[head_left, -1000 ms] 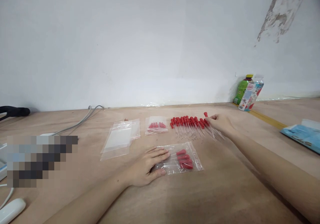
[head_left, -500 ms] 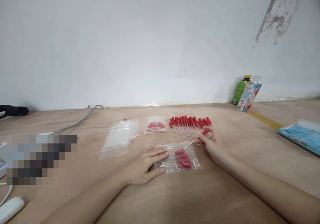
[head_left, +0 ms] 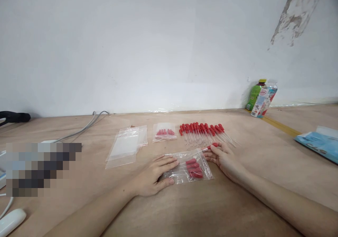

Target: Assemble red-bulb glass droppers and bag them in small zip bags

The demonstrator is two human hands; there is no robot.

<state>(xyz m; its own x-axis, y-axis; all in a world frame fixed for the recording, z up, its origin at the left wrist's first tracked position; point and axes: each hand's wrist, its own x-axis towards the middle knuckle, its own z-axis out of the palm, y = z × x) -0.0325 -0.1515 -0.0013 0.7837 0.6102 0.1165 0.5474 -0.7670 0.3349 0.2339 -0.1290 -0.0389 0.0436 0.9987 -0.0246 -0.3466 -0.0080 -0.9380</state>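
My left hand lies flat with its fingers stretched over the left part of a clear zip bag. Several droppers with red rubber bulbs show through the plastic, bulbs towards the right. At the bag's upper right corner, my right hand pinches a dropper near its red bulb. Its clear tube points left and down at the bag edge; whether the tip is inside I cannot tell. Beyond lies a row of loose droppers, bulbs away from me.
Flat zip bags lie in a stack at left. A filled bag of droppers rests behind the hands. Two bottles stand by the wall; a blue packet lies at right. Cables cross the left side.
My right hand has drawn the dropper away from the loose row, down towards the bag's upper right corner. The left hand has stayed on the bag.
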